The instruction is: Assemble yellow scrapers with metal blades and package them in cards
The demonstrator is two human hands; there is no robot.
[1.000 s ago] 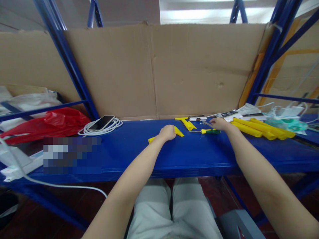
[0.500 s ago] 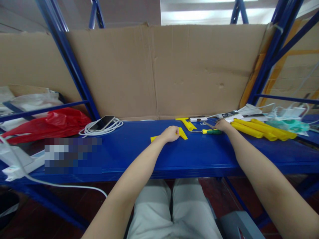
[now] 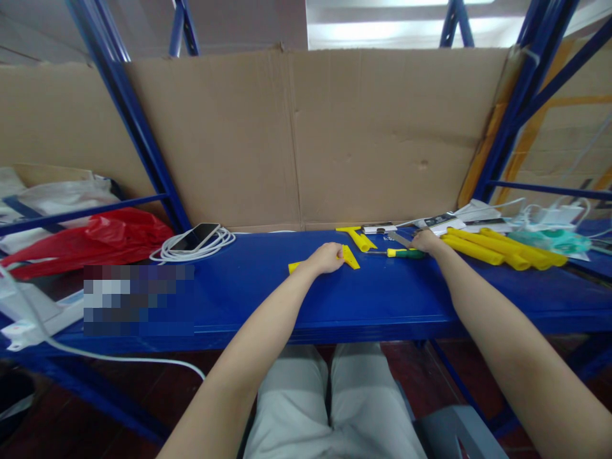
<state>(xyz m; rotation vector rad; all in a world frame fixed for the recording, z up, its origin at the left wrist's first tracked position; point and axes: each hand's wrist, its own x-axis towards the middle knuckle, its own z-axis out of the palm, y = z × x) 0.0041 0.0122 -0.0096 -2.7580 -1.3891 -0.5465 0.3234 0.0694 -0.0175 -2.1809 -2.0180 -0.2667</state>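
Note:
My left hand (image 3: pixel 327 258) is closed around a yellow plastic scraper-like tool (image 3: pixel 351 257) low over the blue shelf; its flat, angled head sticks out past the fingers, and its other end shows beside the wrist. Farther right, my right hand (image 3: pixel 424 241) has its fingers closed at the end of a flat metal blade (image 3: pixel 400 239); the fingertips are partly hidden. Just below lies a screwdriver (image 3: pixel 405 253) with a green and yellow handle. A second yellow T-shaped tool (image 3: pixel 359 238) rests between the hands, with small metal bits (image 3: pixel 389 238) near it.
Several yellow tubes (image 3: pixel 502 248) lie to the right, beside a green mask (image 3: pixel 549 241) and white cables. Leftward are a phone (image 3: pixel 195 236), a coiled white cable (image 3: pixel 224 239) and a red bag (image 3: pixel 105 236). A cardboard panel (image 3: pixel 296 140) stands behind the shelf (image 3: pixel 363 299).
Both hands keep almost the same positions. The whole view has shifted very slightly; nothing has visibly been taken up or let go.

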